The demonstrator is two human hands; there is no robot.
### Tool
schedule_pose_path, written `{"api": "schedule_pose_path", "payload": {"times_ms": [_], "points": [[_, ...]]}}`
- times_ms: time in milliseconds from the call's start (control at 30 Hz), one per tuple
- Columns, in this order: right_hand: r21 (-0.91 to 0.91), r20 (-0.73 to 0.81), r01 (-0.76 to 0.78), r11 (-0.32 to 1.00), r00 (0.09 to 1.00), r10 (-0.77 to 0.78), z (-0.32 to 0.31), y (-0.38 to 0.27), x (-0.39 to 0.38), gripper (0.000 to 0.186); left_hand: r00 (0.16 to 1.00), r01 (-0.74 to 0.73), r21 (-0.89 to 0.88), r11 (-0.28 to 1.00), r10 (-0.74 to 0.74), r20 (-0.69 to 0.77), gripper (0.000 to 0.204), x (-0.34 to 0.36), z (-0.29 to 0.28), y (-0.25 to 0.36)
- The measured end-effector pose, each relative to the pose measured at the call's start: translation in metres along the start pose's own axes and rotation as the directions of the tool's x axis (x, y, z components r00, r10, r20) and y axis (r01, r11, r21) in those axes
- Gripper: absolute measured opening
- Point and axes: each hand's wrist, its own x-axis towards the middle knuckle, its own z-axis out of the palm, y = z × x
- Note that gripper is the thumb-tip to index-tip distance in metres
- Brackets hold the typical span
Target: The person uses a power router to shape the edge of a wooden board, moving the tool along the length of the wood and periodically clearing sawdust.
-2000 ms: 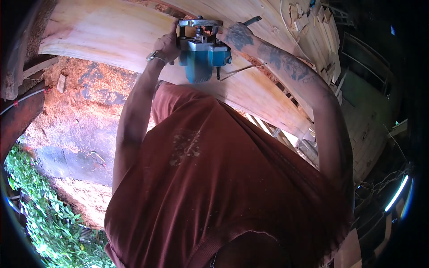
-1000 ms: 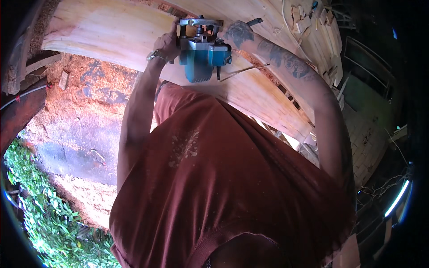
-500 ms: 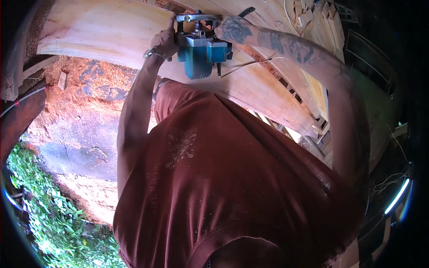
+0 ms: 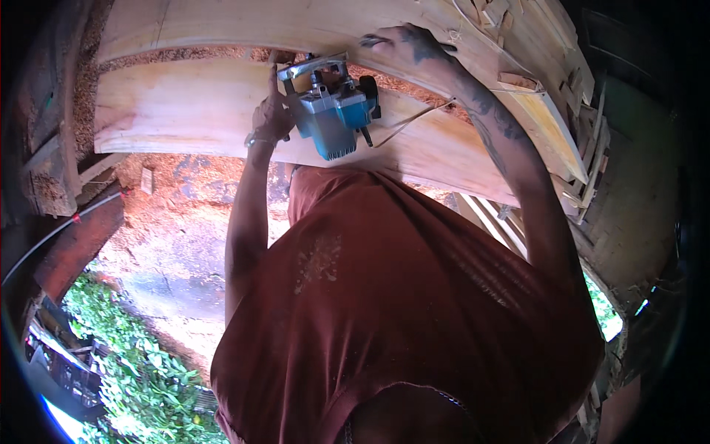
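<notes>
Pale wooden boards (image 4: 185, 100) stretch across the upper view. At twelve o'clock, over the nearer one, is a blue router (image 4: 334, 122), tilted. The left hand (image 4: 272, 118) wraps its nine o'clock side. Toward one o'clock, the right hand (image 4: 416, 43) is off the tool; whether its fingers pinch anything, I cannot tell. Sawdust (image 4: 207, 174) covers eight o'clock; foliage (image 4: 148, 374), seven.
</notes>
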Motion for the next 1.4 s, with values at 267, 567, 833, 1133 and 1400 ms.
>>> {"api": "schedule_pose_path", "payload": {"times_ms": [267,567,833,1133,1400], "points": [[0.224,-0.407,-0.467,0.855,0.753,0.518,0.149,0.162,-0.074,0.049,0.977,0.074,0.029,0.997,-0.066,-0.201,0.087,-0.018,0.042,-0.011],[0.822,-0.010,-0.379,0.425,0.737,0.676,0.183,0.055,-0.083,0.039,0.970,0.236,-0.687,0.687,-0.213,0.120,0.041,-0.024,0.042,-0.020],[0.952,0.135,-0.275,0.133,0.770,0.624,0.185,-0.016,-0.046,0.054,0.892,0.443,-0.725,0.527,-0.336,0.300,0.025,0.004,0.032,-0.027],[0.558,0.374,-0.038,-0.829,0.903,0.210,0.182,-0.203,-0.097,0.062,0.928,-0.368,-0.365,0.855,0.363,-0.084,0.035,-0.118,-0.132,0.066],[0.772,0.288,0.047,-0.634,0.863,0.415,0.172,-0.312,-0.093,0.060,0.425,-0.904,0.080,0.420,0.903,0.064,0.045,-0.134,-0.189,0.065]]}}
